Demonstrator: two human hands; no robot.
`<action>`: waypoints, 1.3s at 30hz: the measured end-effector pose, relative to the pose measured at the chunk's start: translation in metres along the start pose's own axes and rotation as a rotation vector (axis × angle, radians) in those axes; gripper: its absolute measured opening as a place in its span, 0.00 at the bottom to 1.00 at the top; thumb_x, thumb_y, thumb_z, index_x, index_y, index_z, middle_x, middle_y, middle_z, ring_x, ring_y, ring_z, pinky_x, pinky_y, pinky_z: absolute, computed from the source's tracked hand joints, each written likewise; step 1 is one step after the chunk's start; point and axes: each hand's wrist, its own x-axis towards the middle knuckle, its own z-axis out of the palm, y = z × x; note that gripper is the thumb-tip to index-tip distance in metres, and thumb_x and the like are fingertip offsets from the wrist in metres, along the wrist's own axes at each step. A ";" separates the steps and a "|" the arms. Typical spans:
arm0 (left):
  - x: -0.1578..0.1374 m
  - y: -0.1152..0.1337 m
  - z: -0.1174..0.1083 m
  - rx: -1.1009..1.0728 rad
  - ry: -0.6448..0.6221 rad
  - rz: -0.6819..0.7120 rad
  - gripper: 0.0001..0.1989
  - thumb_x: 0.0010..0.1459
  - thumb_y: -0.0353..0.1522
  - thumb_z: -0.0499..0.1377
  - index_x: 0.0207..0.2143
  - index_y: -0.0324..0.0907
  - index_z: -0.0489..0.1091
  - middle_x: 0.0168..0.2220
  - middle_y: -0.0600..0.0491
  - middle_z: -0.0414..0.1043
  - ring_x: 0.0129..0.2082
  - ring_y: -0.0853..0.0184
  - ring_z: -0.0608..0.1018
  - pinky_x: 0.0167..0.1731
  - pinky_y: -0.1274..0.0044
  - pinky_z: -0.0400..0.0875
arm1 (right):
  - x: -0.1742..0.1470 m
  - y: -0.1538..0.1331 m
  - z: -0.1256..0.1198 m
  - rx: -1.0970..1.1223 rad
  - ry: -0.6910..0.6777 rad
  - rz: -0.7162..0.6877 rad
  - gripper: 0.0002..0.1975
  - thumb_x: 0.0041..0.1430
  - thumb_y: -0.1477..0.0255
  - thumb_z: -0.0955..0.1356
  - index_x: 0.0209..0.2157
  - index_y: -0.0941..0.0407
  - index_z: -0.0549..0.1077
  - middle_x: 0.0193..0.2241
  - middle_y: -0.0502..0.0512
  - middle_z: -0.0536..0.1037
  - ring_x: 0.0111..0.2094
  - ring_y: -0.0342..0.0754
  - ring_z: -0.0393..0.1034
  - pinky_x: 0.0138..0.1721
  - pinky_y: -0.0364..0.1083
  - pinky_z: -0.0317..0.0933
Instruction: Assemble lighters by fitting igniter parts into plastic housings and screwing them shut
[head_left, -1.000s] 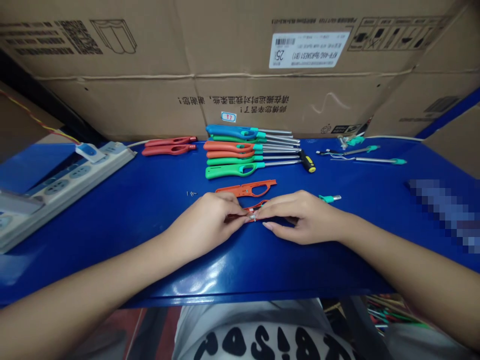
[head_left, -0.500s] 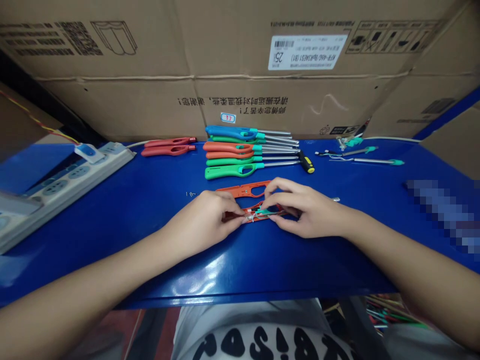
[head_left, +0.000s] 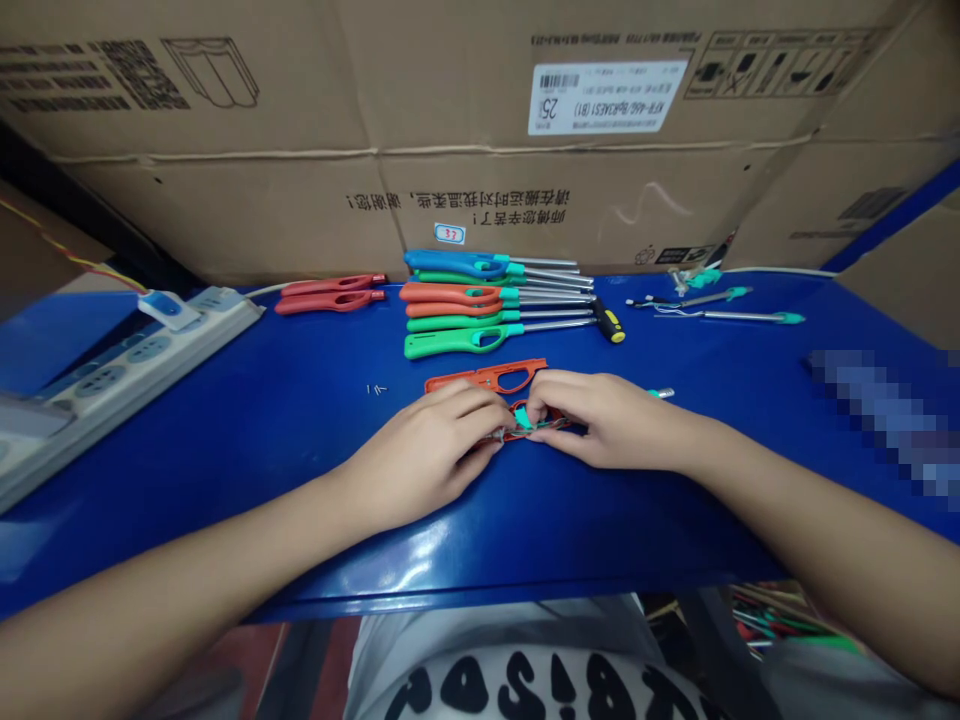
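Because several small parts lie loose in the open orange handle half (head_left: 516,435), a slip of either hand could unseat what is there. That handle half lies on the tabletop in front of the person; the left hand (head_left: 442,440) has thumb and fingers pinched on its left end, though the knuckles hide whether they also press on parts inside. The right hand (head_left: 611,420) has thumb and forefinger closed on the teal trigger (head_left: 523,416). If that trigger were pushed down askew, it could bind, and the thin wires (head_left: 544,426) beside it might be trapped under an edge or pulled off. A careless forearm could also scatter the tiny screws (head_left: 376,389), which lie uncontained on slick paint.

The matching orange half (head_left: 480,377) lies just beyond the hands. Farther back on the glossy blue tabletop (head_left: 420,550) are a row of long-necked lighters (head_left: 457,343), a black-and-yellow screwdriver (head_left: 610,321) by their tips, and two red handles (head_left: 330,299). Metal tubes with teal ends (head_left: 754,317) rest at right, a white power strip (head_left: 127,370) slants along the left, and a printed cardboard panel (head_left: 300,220) walls off the back.
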 end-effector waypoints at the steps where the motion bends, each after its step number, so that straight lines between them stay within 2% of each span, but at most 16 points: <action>1: 0.000 -0.001 0.001 -0.006 0.003 0.010 0.11 0.69 0.27 0.53 0.49 0.41 0.72 0.48 0.48 0.75 0.51 0.61 0.74 0.54 0.69 0.69 | 0.000 0.000 0.000 -0.007 0.002 0.004 0.04 0.65 0.71 0.69 0.39 0.55 0.69 0.37 0.52 0.74 0.33 0.44 0.67 0.33 0.43 0.58; 8: -0.001 -0.004 0.005 -0.035 0.056 -0.012 0.09 0.68 0.28 0.56 0.48 0.40 0.73 0.46 0.49 0.76 0.47 0.62 0.78 0.48 0.70 0.74 | 0.000 0.001 -0.001 0.032 0.023 -0.057 0.02 0.64 0.75 0.67 0.39 0.56 0.70 0.38 0.52 0.74 0.35 0.43 0.67 0.35 0.42 0.58; 14: -0.001 -0.005 0.000 -0.041 0.150 -0.055 0.06 0.67 0.30 0.59 0.42 0.40 0.76 0.40 0.50 0.79 0.41 0.63 0.80 0.43 0.71 0.75 | 0.002 0.000 -0.003 0.079 0.024 0.004 0.02 0.64 0.76 0.67 0.39 0.56 0.71 0.35 0.51 0.74 0.32 0.43 0.65 0.32 0.42 0.57; 26: 0.000 -0.011 -0.004 -0.087 0.137 -0.109 0.06 0.63 0.26 0.61 0.37 0.41 0.78 0.37 0.52 0.80 0.40 0.64 0.81 0.41 0.73 0.75 | 0.002 0.003 -0.007 0.118 0.026 -0.019 0.04 0.65 0.78 0.67 0.39 0.58 0.74 0.37 0.54 0.77 0.34 0.44 0.69 0.36 0.42 0.60; 30: 0.000 -0.010 -0.002 -0.064 0.152 -0.078 0.06 0.65 0.27 0.60 0.40 0.41 0.78 0.39 0.52 0.80 0.39 0.64 0.81 0.40 0.73 0.75 | 0.001 0.002 -0.010 0.124 0.006 -0.021 0.06 0.65 0.79 0.66 0.40 0.58 0.74 0.38 0.55 0.77 0.36 0.45 0.70 0.38 0.43 0.62; 34: 0.000 -0.006 0.003 -0.012 0.129 0.048 0.11 0.67 0.26 0.55 0.46 0.40 0.77 0.45 0.49 0.78 0.47 0.62 0.80 0.47 0.70 0.75 | 0.001 0.002 -0.012 0.113 -0.004 -0.009 0.07 0.64 0.80 0.65 0.40 0.57 0.73 0.38 0.54 0.77 0.36 0.45 0.70 0.37 0.42 0.62; 39: -0.002 -0.006 0.007 0.015 0.088 0.074 0.16 0.65 0.25 0.54 0.51 0.42 0.76 0.51 0.47 0.76 0.51 0.60 0.79 0.50 0.69 0.76 | 0.001 0.000 -0.014 0.070 -0.017 0.010 0.06 0.65 0.78 0.65 0.40 0.57 0.74 0.37 0.54 0.78 0.36 0.44 0.71 0.36 0.42 0.61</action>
